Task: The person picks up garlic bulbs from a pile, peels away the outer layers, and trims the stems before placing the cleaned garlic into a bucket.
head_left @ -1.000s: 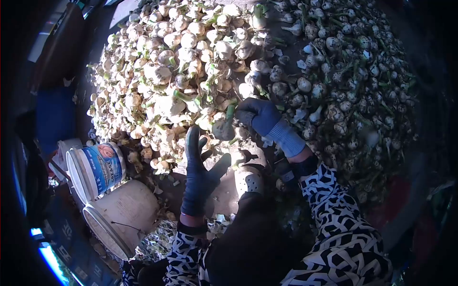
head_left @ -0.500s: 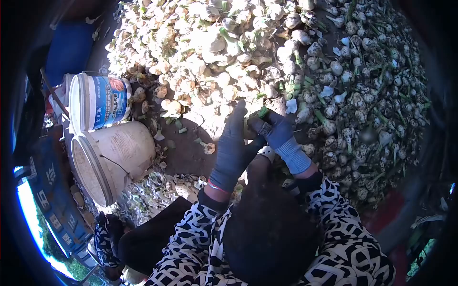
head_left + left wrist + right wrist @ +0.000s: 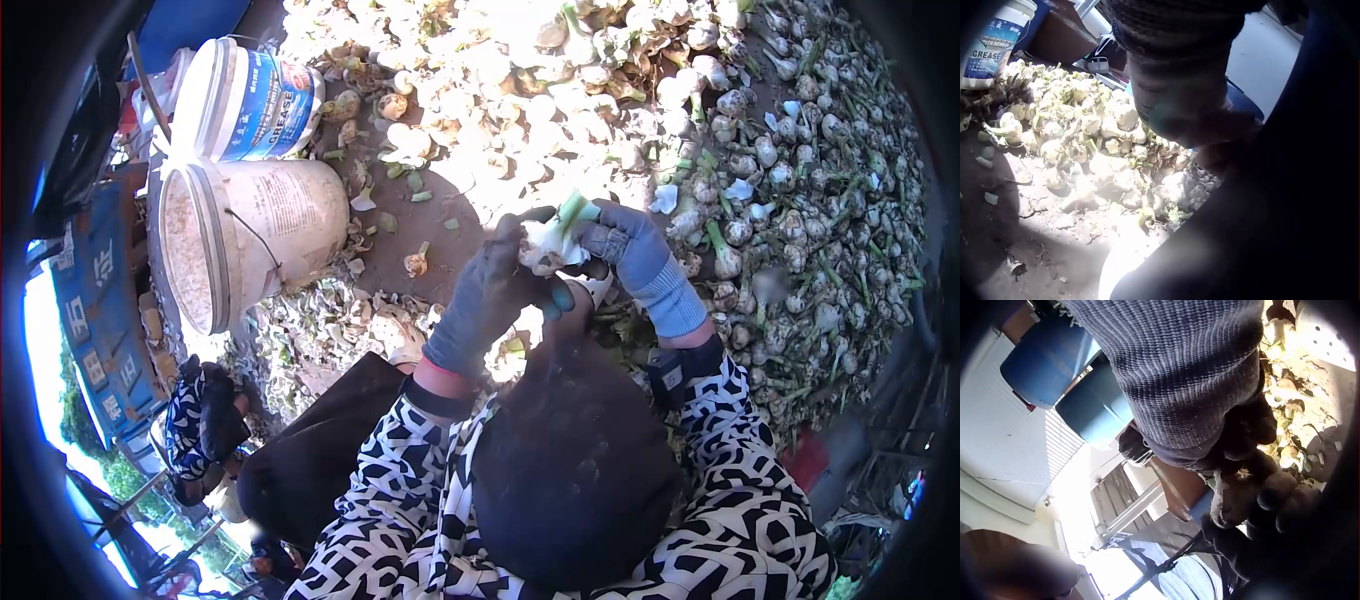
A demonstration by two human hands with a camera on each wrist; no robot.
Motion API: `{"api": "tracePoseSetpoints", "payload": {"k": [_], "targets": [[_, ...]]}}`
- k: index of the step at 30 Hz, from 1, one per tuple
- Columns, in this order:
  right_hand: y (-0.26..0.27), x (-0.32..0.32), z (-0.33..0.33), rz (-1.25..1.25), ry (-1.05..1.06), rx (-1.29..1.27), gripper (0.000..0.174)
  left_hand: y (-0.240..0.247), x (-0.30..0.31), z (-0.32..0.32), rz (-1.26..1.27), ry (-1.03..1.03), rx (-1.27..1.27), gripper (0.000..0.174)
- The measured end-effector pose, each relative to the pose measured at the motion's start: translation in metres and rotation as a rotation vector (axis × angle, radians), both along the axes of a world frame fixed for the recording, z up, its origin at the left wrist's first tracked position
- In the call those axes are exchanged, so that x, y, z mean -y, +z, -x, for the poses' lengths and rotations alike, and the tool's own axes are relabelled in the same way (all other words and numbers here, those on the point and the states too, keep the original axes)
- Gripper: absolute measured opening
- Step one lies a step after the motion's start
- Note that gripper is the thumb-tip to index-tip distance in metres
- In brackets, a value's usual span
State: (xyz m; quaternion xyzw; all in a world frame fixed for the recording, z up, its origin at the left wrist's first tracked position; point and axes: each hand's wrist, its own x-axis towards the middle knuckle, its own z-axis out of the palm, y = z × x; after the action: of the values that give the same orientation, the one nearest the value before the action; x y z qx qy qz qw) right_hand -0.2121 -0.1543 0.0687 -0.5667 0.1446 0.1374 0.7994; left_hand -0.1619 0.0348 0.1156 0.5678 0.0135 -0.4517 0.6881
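In the head view my gloved left hand [image 3: 485, 285] holds a garlic bulb [image 3: 545, 248] with a cut green-white stem pointing up. My gloved right hand [image 3: 638, 258] is at the bulb's right side, fingers curled at its stem and outer skin. Both hands are close together above the lap. The right wrist view shows the bulb [image 3: 1229, 503] between dark gloved fingers [image 3: 1279, 494], partly in shadow. A glove cuff and dark cloth cover much of the left wrist view, where the bulb is hidden.
A sunlit heap of garlic [image 3: 480, 110] lies ahead, with a shaded heap of stemmed garlic [image 3: 800, 250] at right. A grease bucket [image 3: 265, 105] and a dirty white bucket [image 3: 290, 215] lie on their sides at left. Trimmings [image 3: 310, 400] litter the ground. Another person [image 3: 205, 425] sits at lower left.
The view has tilted down toward the lap. My hands have come together from over the sunlit heap, and the garlic bulb is now plainly visible between them.
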Motion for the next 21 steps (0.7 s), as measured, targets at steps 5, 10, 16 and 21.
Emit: {"api": "tracePoseSetpoints", "payload": {"k": [5, 10, 16, 21], "targets": [[0.003, -0.011, -0.012, -0.445, 0.106, -0.127, 0.024, -0.016, -0.007, -0.013, -0.089, 0.166, -0.156, 0.05], [0.0, -0.018, -0.032, -0.545, 0.167, -0.119, 0.027, -0.046, -0.017, -0.033, -0.213, 0.373, 0.242, 0.03], [-0.001, -0.033, -0.037, -0.284, 0.244, -0.029, 0.021, -0.042, -0.042, -0.044, -0.332, 0.434, 0.417, 0.027], [0.005, -0.04, -0.03, -0.252, 0.324, 0.126, 0.021, 0.012, -0.036, 0.011, -0.029, 0.289, 0.163, 0.052]]}}
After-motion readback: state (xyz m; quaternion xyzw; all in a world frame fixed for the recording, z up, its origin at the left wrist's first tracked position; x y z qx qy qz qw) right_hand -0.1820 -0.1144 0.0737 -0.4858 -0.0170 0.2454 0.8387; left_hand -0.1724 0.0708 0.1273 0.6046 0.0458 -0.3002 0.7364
